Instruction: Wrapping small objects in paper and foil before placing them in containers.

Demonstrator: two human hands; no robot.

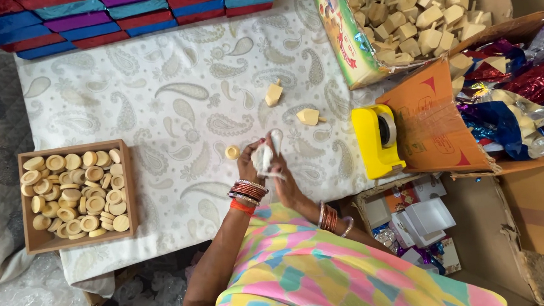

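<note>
My left hand (249, 167) and my right hand (286, 186) meet over the paisley cloth (167, 96), both closed on a small white box (265, 155) held between the fingertips. Bangles ring both wrists. A single round wooden disc (232, 152) lies on the cloth just left of my left hand. Two loose wooden spinning tops (273, 93) (309, 116) rest a little beyond the hands.
A wooden tray (81, 239) of several round discs sits at the left. A carton of wooden tops (340, 33) stands at the back right, a yellow tape dispenser (372, 140) beside an orange carton of shiny foil wrappers (532, 88). Coloured flat boxes (106, 16) line the far edge. Small white boxes (424, 215) lie lower right.
</note>
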